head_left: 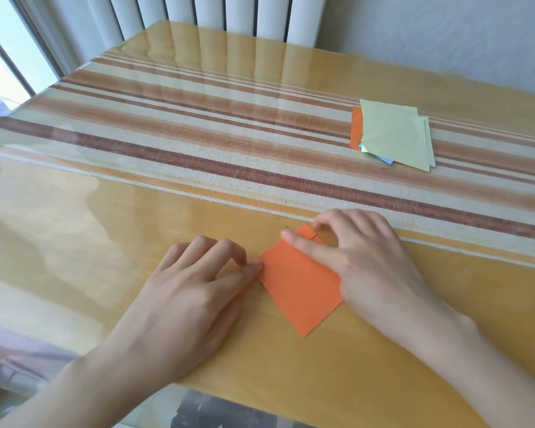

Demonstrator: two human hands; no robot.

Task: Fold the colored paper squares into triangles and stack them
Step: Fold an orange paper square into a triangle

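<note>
Your left hand (186, 291) pinches the left corner of the orange paper square (300, 288). Your right hand (368, 261) pinches its far corner, thumb flat across it.

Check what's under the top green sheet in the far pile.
An orange sheet pokes out left, blue corner at the near edge, a second green edge right. The rest is covered; count unknown.
</note>
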